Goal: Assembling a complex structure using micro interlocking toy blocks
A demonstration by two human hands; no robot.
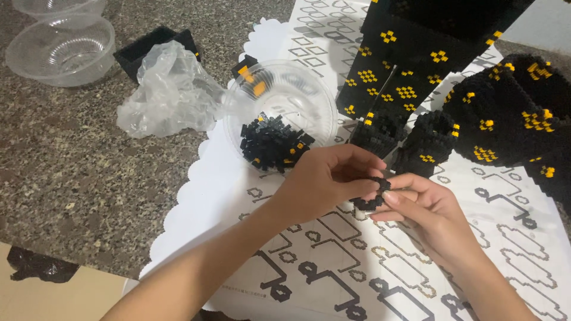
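**Both hands pinch a small black brick piece over the instruction sheet**

I hold a small black brick piece point(372, 195) between my two hands, above the middle of the printed instruction sheet point(333, 238). My left hand point(324, 178) curls around it from the left, thumb and fingers pressed onto its top. My right hand point(428, 208) meets it from the right, fingertips pinching its lower edge, the other fingers loosely folded.

Just beyond my left hand, near the sheet's far left edge, stands a clear plastic bowl point(297, 98) with a heap of loose black and yellow bricks point(270, 142) in it. A crumpled clear bag point(166, 92) lies beside the bowl on the stone counter point(71, 178). Two empty clear bowls point(59, 41) sit at the counter's far left corner. Along the sheet's far and right edges rise the built black models with yellow patches point(493, 113).
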